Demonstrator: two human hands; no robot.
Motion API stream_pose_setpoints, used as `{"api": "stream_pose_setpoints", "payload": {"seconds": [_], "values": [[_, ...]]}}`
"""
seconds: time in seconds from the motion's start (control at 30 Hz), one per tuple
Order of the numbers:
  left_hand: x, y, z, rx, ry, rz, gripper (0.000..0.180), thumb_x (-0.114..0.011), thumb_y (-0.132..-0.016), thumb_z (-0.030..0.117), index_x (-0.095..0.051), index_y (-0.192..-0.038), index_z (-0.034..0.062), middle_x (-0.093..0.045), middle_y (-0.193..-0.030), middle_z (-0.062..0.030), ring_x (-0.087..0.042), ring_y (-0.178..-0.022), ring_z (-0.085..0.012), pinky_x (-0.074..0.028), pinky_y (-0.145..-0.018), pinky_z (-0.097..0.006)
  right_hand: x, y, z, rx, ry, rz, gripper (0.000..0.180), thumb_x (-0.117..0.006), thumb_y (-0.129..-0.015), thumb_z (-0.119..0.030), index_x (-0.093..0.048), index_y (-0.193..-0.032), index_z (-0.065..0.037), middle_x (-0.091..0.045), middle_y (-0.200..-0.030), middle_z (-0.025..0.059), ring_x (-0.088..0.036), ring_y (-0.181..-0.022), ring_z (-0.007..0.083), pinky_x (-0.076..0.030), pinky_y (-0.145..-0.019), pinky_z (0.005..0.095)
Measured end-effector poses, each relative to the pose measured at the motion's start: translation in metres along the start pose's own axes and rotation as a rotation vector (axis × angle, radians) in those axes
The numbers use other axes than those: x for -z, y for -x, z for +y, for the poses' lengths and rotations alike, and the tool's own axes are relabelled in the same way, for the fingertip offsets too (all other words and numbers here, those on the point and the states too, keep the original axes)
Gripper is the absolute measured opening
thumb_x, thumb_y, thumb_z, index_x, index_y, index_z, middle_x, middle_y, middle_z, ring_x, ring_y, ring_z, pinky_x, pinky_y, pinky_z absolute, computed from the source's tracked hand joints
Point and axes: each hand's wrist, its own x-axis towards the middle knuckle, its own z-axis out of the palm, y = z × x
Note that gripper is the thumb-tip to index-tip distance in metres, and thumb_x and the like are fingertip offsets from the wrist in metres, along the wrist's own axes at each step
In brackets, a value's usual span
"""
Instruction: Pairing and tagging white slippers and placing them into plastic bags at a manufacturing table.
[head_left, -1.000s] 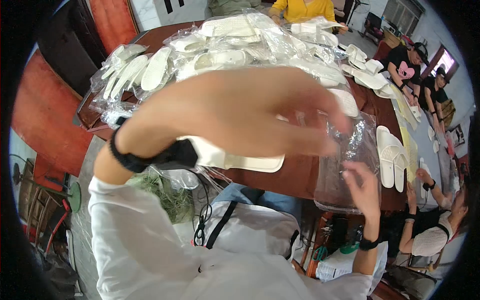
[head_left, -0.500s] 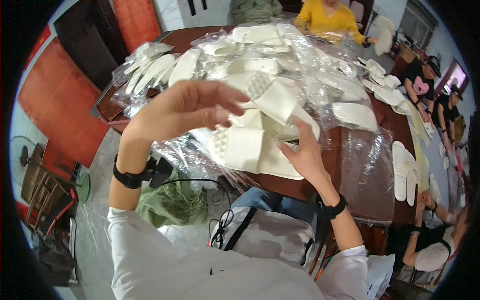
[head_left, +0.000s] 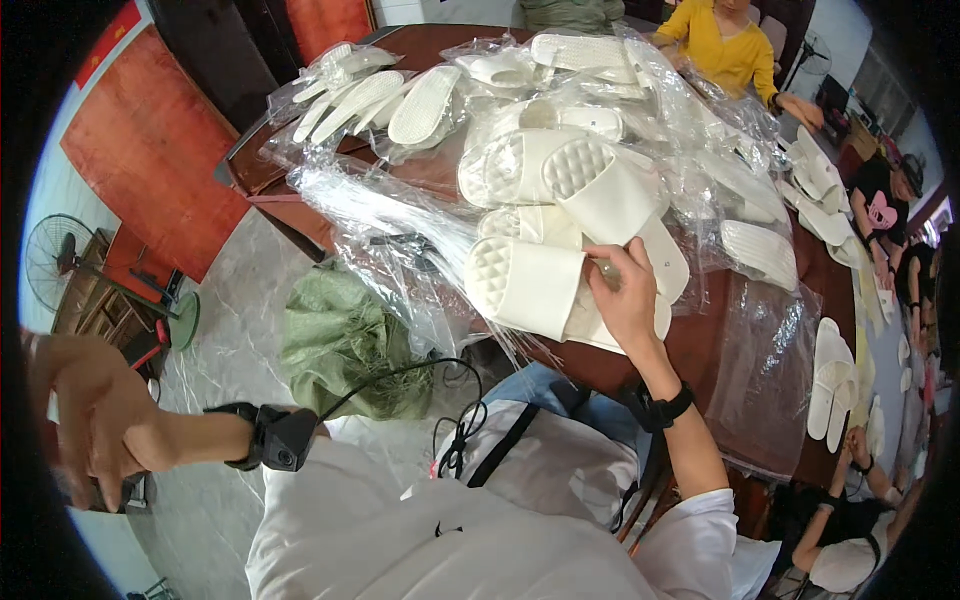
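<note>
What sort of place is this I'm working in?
Probably a small slipper packing workshop: white slippers, many bagged, cover much of the table, a clear bag lies flat toward its right edge, and a person in yellow is across it.

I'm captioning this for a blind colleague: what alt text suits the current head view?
A person's right hand touches white slippers on a brown table; the left hand is held out to the left, away from it. Behind lie bagged slippers, with a person in yellow across the table.
</note>
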Motion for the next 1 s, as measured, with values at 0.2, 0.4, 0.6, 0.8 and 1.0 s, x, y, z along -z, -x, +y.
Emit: {"api": "stream_pose_setpoints", "payload": {"seconds": [0.2, 0.4, 0.6, 0.8, 1.0], "values": [[0.04, 0.019, -0.019, 0.117, -0.722, 0.205, 0.022, -0.056, -0.091, 0.005, -0.054, -0.114, 0.0051, -0.06, -0.091, -0.0058, -0.056, -0.074, -0.013, -0.044, -0.061, -0.024, 0.012, -0.004, -0.007, 0.011, -0.054, 0.15, 0.014, -0.067, -0.079, -0.002, -0.067, -0.093, -0.004, -0.056, -0.084, 0.0068, -0.056, -0.072, 0.0204, -0.043, -0.062, 0.0303], [0.19, 0.048, -0.038, 0.356, -1.863, 0.558, 0.064, -0.068, -0.088, 0.03, -0.042, -0.14, 0.0041, -0.052, -0.132, -0.0116, -0.053, -0.114, -0.0244, -0.048, -0.085, -0.035, 0.049, 0.007, -0.032, -0.087, 0.033, 0.206, 0.012, -0.067, -0.081, -0.001, -0.066, -0.093, -0.002, -0.056, -0.083, 0.0061, -0.055, -0.073, 0.0181, -0.043, -0.064, 0.0282], [0.322, 0.118, -0.092, 0.468, -2.262, 0.283, 0.089, -0.076, -0.078, 0.042, -0.032, -0.148, 0.0088, -0.025, -0.149, -0.0313, -0.023, -0.138, -0.043, -0.022, -0.109, -0.052, 0.104, 0.023, -0.067, -0.151, 0.145, 0.287, 0.013, -0.066, -0.081, -0.001, -0.066, -0.093, -0.002, -0.058, -0.085, 0.0082, -0.059, -0.079, 0.0214, -0.046, -0.07, 0.0304], [0.333, 0.102, -0.163, 0.428, -2.235, 0.426, 0.094, -0.073, -0.081, 0.041, -0.02, -0.152, 0.0107, -0.014, -0.145, -0.0433, -0.006, -0.139, -0.0535, -0.013, -0.109, -0.06, 0.147, 0.048, -0.057, -0.305, 0.293, 0.404, 0.01, -0.067, -0.082, -0.003, -0.065, -0.091, -0.001, -0.057, -0.084, 0.0101, -0.06, -0.075, 0.0247, -0.046, -0.067, 0.0324], [0.345, 0.089, -0.188, 0.442, -2.195, 0.533, 0.091, -0.071, -0.084, 0.041, -0.017, -0.153, 0.0128, -0.006, -0.146, -0.0435, -0.007, -0.139, -0.0539, -0.015, -0.11, -0.057, 0.15, 0.081, -0.02, -0.405, 0.336, 0.38, 0.01, -0.066, -0.084, -0.005, -0.065, -0.093, -0.001, -0.057, -0.084, 0.0115, -0.059, -0.074, 0.0264, -0.046, -0.064, 0.0332]]}}
